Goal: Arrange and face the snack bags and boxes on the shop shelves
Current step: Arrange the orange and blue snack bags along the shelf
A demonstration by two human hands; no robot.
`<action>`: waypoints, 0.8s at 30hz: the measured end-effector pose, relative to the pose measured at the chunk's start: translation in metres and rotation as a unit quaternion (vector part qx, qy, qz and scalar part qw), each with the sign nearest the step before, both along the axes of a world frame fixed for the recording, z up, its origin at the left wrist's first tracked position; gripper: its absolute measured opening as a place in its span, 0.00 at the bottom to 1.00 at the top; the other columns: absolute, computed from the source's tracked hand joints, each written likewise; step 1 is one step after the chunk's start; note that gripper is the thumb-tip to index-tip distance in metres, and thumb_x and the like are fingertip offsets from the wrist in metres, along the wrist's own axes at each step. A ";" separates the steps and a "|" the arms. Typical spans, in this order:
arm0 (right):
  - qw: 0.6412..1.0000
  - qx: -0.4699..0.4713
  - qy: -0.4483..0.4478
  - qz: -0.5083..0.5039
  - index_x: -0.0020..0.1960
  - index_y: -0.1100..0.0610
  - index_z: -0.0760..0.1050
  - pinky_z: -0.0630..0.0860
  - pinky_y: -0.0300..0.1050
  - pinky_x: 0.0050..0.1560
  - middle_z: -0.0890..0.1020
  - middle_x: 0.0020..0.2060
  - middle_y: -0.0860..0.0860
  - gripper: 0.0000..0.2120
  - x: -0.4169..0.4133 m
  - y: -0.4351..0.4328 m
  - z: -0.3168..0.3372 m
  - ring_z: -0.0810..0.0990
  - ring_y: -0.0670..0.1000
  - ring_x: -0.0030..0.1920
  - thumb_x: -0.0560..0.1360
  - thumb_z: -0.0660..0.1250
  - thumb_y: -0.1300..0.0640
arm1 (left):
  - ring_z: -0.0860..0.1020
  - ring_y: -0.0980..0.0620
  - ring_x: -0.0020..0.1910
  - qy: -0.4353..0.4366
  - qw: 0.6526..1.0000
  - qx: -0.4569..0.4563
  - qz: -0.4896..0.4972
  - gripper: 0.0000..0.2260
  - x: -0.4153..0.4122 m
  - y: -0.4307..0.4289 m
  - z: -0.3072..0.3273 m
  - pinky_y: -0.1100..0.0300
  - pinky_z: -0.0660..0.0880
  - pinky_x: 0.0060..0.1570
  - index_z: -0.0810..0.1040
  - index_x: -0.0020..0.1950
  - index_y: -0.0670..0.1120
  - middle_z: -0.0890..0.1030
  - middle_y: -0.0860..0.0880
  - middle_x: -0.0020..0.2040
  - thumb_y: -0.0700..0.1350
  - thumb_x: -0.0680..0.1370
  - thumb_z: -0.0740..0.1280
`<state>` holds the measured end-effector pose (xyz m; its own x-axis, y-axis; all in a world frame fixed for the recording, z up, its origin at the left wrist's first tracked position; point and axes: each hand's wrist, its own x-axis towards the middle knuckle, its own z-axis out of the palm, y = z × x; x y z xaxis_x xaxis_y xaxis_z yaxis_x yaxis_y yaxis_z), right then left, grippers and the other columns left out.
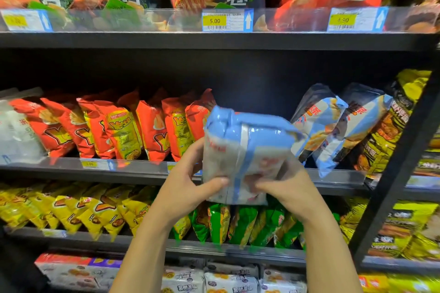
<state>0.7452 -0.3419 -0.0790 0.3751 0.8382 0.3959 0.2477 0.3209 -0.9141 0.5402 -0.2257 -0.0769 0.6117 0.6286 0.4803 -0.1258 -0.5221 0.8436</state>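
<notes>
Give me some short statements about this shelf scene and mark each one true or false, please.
1. The left hand and the right hand both hold the blue-and-white bag. True.
2. The blue-and-white bag lies flat on a board. False: it is held up in the air.
3. Several red bags stand to the left of it. True.
4. The green bags sit above the red bags. False: they are lower, beneath the held bag.
5. The yellow price tag at top centre reads 5.00. True.
</notes>
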 end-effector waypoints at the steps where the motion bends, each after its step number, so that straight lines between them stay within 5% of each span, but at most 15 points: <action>1: 1.000 -0.006 0.010 0.008 0.59 0.59 0.78 0.82 0.40 0.43 0.89 0.47 0.48 0.23 0.002 0.000 0.006 0.88 0.47 0.48 0.67 0.79 0.70 | 0.76 0.52 0.71 0.003 1.000 -0.013 -0.010 0.32 0.000 0.003 0.004 0.47 0.75 0.68 0.71 0.77 0.56 0.78 0.55 0.72 0.53 0.74 0.75; 4: 0.996 -0.045 0.066 0.027 0.59 0.59 0.79 0.80 0.39 0.37 0.89 0.46 0.49 0.23 0.004 0.005 0.027 0.87 0.48 0.43 0.67 0.76 0.51 | 0.82 0.48 0.64 0.005 0.995 -0.102 -0.022 0.22 0.005 0.005 0.024 0.47 0.80 0.60 0.76 0.71 0.55 0.83 0.49 0.65 0.55 0.78 0.73; 8: 0.975 -0.128 0.180 0.041 0.56 0.63 0.84 0.84 0.51 0.51 0.89 0.47 0.59 0.22 0.001 0.016 0.051 0.88 0.56 0.43 0.73 0.74 0.45 | 0.87 0.50 0.50 0.031 0.974 -0.225 -0.012 0.20 0.017 0.005 0.055 0.57 0.83 0.47 0.81 0.63 0.46 0.88 0.47 0.54 0.59 0.78 0.68; 11: 0.965 -0.165 0.202 0.039 0.50 0.60 0.85 0.83 0.41 0.33 0.89 0.39 0.54 0.16 0.002 0.016 0.067 0.88 0.51 0.35 0.78 0.72 0.45 | 0.87 0.59 0.40 0.075 0.965 -0.244 -0.054 0.16 0.018 0.006 0.069 0.69 0.80 0.37 0.84 0.52 0.48 0.89 0.54 0.43 0.57 0.84 0.63; 13: 0.966 -0.174 0.189 0.037 0.53 0.58 0.86 0.82 0.38 0.32 0.89 0.40 0.53 0.19 0.005 0.017 0.072 0.89 0.49 0.38 0.77 0.71 0.42 | 0.85 0.61 0.34 0.086 0.965 -0.242 -0.058 0.16 0.018 0.007 0.075 0.70 0.78 0.31 0.84 0.50 0.48 0.88 0.55 0.38 0.58 0.84 0.63; 16: 0.964 -0.163 0.207 0.037 0.57 0.58 0.85 0.85 0.42 0.39 0.89 0.46 0.55 0.20 0.004 0.019 0.073 0.89 0.52 0.43 0.77 0.72 0.42 | 0.87 0.53 0.36 0.076 0.960 -0.269 -0.027 0.18 0.022 0.001 0.083 0.64 0.81 0.33 0.85 0.50 0.45 0.89 0.48 0.42 0.58 0.83 0.65; 18: 0.958 -0.151 0.238 0.054 0.61 0.59 0.84 0.85 0.54 0.53 0.88 0.52 0.58 0.21 0.002 0.021 0.070 0.89 0.58 0.50 0.77 0.73 0.44 | 0.88 0.49 0.42 0.058 0.958 -0.280 -0.010 0.19 0.023 0.000 0.081 0.58 0.84 0.42 0.86 0.53 0.43 0.89 0.44 0.48 0.58 0.83 0.66; 24: 0.990 -0.081 0.109 -0.035 0.64 0.55 0.76 0.84 0.56 0.54 0.88 0.53 0.51 0.20 0.006 0.023 0.056 0.89 0.53 0.51 0.77 0.75 0.50 | 0.77 0.71 0.51 0.010 0.975 0.011 0.221 0.12 0.021 -0.008 0.064 0.71 0.72 0.44 0.76 0.63 0.57 0.78 0.61 0.60 0.57 0.81 0.70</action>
<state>0.7512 -0.3194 -0.0227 0.4969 0.8528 0.1605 0.0549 0.1537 -0.9866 0.5615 -0.2334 -0.0130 0.2925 0.8228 0.4873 0.1316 -0.5394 0.8317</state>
